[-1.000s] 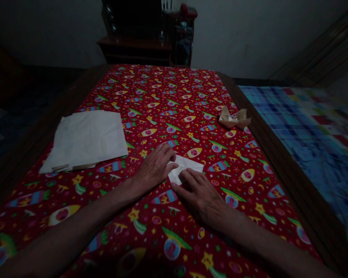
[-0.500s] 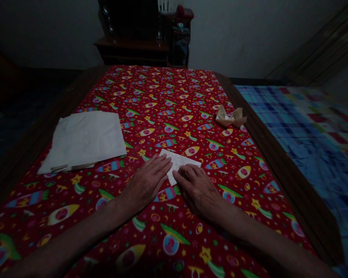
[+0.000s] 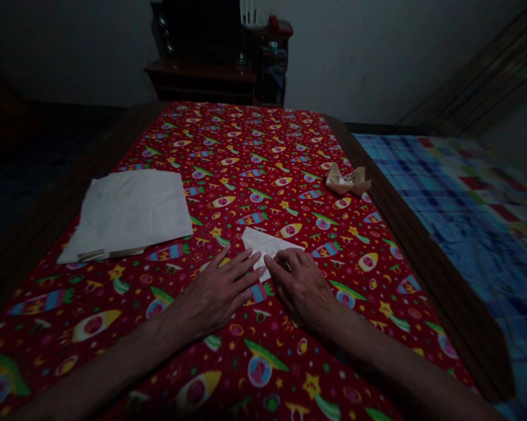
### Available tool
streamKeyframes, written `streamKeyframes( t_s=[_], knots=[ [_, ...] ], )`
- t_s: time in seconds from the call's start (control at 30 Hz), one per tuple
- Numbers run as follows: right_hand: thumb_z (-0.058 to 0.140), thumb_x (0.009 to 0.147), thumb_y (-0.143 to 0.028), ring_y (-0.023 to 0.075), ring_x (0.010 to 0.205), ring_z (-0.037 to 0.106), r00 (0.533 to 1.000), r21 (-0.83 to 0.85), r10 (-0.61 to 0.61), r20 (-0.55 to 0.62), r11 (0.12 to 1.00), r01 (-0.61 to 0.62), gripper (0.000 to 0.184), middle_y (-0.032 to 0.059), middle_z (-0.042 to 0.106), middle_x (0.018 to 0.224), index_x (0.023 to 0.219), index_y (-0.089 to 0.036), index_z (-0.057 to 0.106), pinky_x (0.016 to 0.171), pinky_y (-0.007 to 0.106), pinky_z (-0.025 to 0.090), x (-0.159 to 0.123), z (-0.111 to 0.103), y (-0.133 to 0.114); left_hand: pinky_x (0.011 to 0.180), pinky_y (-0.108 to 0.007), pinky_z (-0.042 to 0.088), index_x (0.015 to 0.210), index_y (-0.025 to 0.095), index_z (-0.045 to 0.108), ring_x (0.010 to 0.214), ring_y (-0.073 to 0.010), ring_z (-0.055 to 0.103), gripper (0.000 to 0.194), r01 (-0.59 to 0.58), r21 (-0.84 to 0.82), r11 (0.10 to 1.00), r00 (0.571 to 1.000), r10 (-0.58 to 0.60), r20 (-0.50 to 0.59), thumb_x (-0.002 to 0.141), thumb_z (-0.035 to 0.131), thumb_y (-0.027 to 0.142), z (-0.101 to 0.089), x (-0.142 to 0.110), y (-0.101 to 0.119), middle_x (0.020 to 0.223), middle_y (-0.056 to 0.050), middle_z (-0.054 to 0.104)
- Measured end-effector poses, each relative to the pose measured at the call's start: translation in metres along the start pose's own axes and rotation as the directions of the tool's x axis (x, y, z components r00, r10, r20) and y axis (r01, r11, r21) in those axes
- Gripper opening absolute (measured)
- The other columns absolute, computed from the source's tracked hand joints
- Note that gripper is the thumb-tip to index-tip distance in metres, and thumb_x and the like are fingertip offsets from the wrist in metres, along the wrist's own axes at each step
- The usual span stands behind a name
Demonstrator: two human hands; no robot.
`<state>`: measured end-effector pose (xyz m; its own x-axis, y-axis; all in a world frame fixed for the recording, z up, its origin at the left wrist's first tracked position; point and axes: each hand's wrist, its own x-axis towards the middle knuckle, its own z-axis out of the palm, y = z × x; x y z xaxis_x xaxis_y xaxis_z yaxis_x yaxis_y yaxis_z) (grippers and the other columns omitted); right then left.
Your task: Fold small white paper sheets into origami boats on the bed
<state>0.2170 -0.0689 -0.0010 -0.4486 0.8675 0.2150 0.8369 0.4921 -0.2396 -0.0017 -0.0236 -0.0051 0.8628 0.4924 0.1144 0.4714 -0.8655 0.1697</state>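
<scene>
A small folded sheet of white paper (image 3: 267, 241) lies on the patterned red cloth in front of me. My left hand (image 3: 215, 289) rests flat at its left side, fingers spread, with the fingertips just at the paper's near left edge. On the right, my right hand (image 3: 299, 282) has its fingers curled over the paper, thumb and fingers close together at its right part. The fingers hide that part of the fold.
A stack of white paper sheets (image 3: 134, 213) lies to the left. Toward the right edge sits a folded brown paper shape (image 3: 347, 180). The red cloth (image 3: 246, 152) covers a dark wooden table (image 3: 404, 251). A television (image 3: 202, 29) stands on a cabinet (image 3: 202, 79) beyond.
My left hand has slid back toward me and left off the paper, its fingers now spread apart. My right hand stays almost in place on the paper.
</scene>
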Motion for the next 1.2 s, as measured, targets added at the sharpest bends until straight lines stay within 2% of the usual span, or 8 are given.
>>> streamKeyframes(
  t_s=[0.27, 0.43, 0.73, 0.97, 1.1, 1.2],
  knots=[
    [0.042, 0.090, -0.017, 0.0245, 0.097, 0.044, 1.000, -0.027, -0.012, -0.018, 1.000, 0.012, 0.035, 0.0130, 0.053, 0.104, 0.125, -0.013, 0.048, 0.082, 0.041, 0.043, 0.001, 0.003, 0.001, 0.111, -0.052, 0.022, 0.136, 0.027, 0.040, 0.136, -0.0247, 0.028, 0.043, -0.003, 0.005, 1.000, 1.000, 0.003, 0.018, 0.094, 0.041, 0.025, -0.002, -0.002, -0.003, 0.148, -0.007, 0.032],
    [0.042, 0.090, -0.017, 0.0244, 0.096, 0.043, 1.000, -0.019, -0.013, -0.002, 1.000, 0.013, 0.036, 0.0133, 0.053, 0.105, 0.126, -0.013, 0.048, 0.081, 0.041, 0.043, 0.001, 0.004, 0.002, 0.108, -0.055, 0.025, 0.138, 0.031, 0.036, 0.135, -0.0272, 0.031, 0.047, -0.027, -0.019, 0.999, 1.000, 0.028, 0.011, 0.092, 0.045, 0.028, -0.002, -0.001, -0.004, 0.148, -0.007, 0.031],
    [0.043, 0.091, -0.021, 0.0242, 0.094, 0.044, 0.999, -0.106, 0.042, 0.016, 0.994, -0.040, 0.036, 0.0120, 0.053, 0.101, 0.125, -0.014, 0.050, 0.081, 0.040, 0.042, 0.004, 0.006, 0.002, 0.104, -0.058, 0.027, 0.133, 0.043, 0.040, 0.137, -0.0325, 0.023, 0.041, -0.016, 0.001, 1.000, 1.000, 0.016, 0.021, 0.093, 0.043, 0.036, -0.006, 0.004, -0.014, 0.148, 0.000, 0.033],
    [0.040, 0.093, -0.025, 0.0233, 0.089, 0.044, 0.997, -0.153, 0.079, 0.019, 0.985, -0.075, 0.035, 0.0110, 0.054, 0.096, 0.125, -0.015, 0.051, 0.079, 0.038, 0.040, 0.007, 0.002, 0.001, 0.108, -0.055, 0.021, 0.135, 0.035, 0.040, 0.135, -0.0287, 0.031, 0.043, 0.032, 0.057, 0.998, 0.999, -0.030, -0.035, 0.093, 0.043, 0.041, -0.005, 0.006, -0.013, 0.148, -0.010, 0.031],
    [0.041, 0.093, -0.027, 0.0238, 0.088, 0.044, 0.996, -0.170, 0.090, 0.007, 0.982, -0.087, 0.034, 0.0103, 0.054, 0.095, 0.123, -0.017, 0.052, 0.079, 0.038, 0.039, 0.007, 0.001, 0.001, 0.108, -0.056, 0.020, 0.135, 0.032, 0.042, 0.135, -0.0299, 0.030, 0.044, 0.045, 0.084, 0.995, 0.997, -0.039, -0.073, 0.092, 0.045, 0.039, -0.004, 0.009, -0.011, 0.146, -0.012, 0.033],
    [0.042, 0.093, -0.030, 0.0243, 0.088, 0.044, 0.995, -0.190, 0.097, 0.003, 0.977, -0.095, 0.034, 0.0102, 0.055, 0.094, 0.123, -0.018, 0.052, 0.077, 0.038, 0.038, 0.007, 0.001, 0.001, 0.107, -0.057, 0.021, 0.135, 0.033, 0.041, 0.136, -0.0315, 0.027, 0.044, 0.013, 0.091, 0.996, 0.998, -0.008, -0.063, 0.092, 0.045, 0.039, -0.003, 0.008, -0.010, 0.146, -0.014, 0.032]
  ],
)
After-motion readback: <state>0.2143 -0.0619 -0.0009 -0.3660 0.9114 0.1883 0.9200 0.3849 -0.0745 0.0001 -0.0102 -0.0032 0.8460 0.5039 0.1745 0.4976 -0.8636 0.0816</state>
